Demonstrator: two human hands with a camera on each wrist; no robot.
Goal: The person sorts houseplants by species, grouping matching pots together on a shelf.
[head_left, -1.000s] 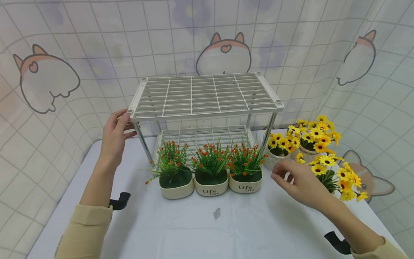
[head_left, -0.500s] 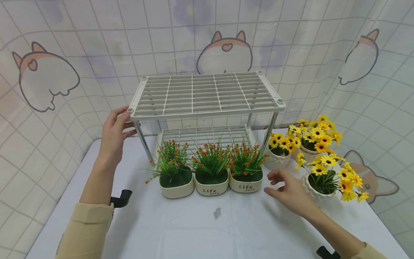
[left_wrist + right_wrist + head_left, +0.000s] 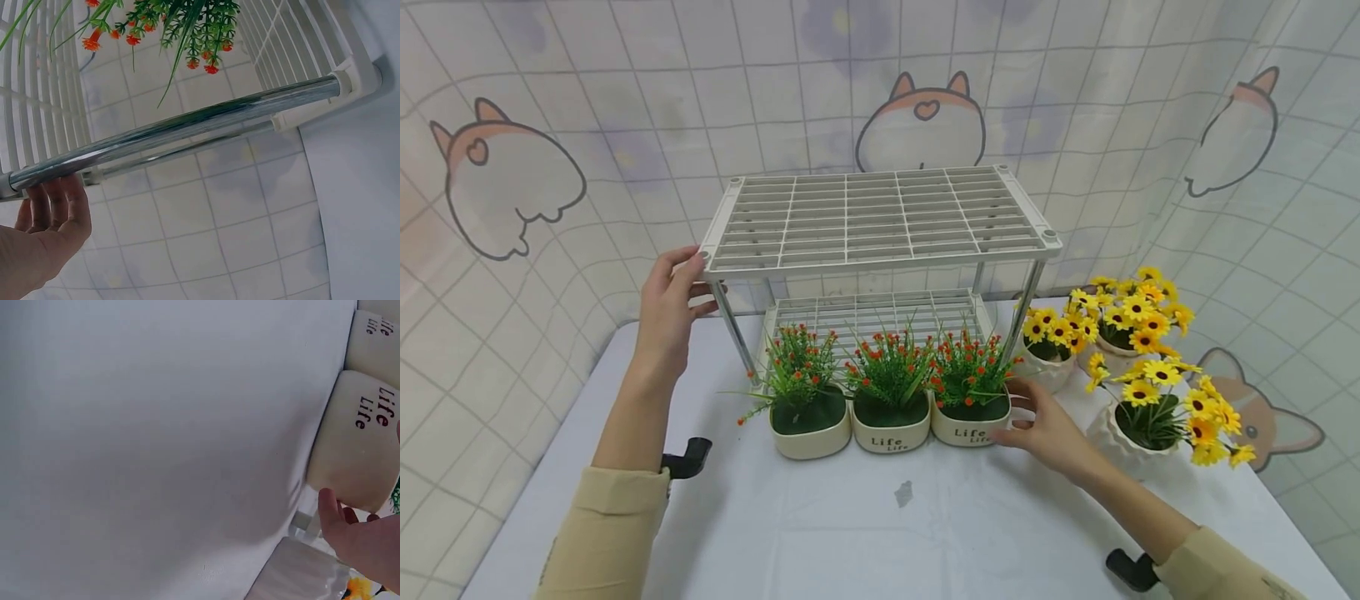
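Observation:
My left hand (image 3: 667, 312) holds the left front corner of a white two-tier rack (image 3: 880, 218), thumb on top and fingers beneath, beside a chrome post (image 3: 206, 122) in the left wrist view. Three cream oval pots of grassy plants with small red flowers stand in a row before the rack's lower tier. Around the right end of the rightmost potted plant (image 3: 970, 429), my right hand (image 3: 1043, 429) has its thumb at the front and its fingers at the far side. The left potted plant (image 3: 811, 437) and middle potted plant (image 3: 889, 435) stand beside it.
At right stand three pale pots of yellow flowers: a front one (image 3: 1142, 429), a left one (image 3: 1048, 367) and a back one (image 3: 1116, 340). The lower tier (image 3: 880, 310) lies behind the red-flowered plants. A tiled-pattern curtain (image 3: 760, 92) surrounds the white-covered table (image 3: 850, 533).
My right hand has moved left from beside the yellow flowers to the rightmost red-flowered pot, opening and then closing around its end. The left hand stays at the rack's corner.

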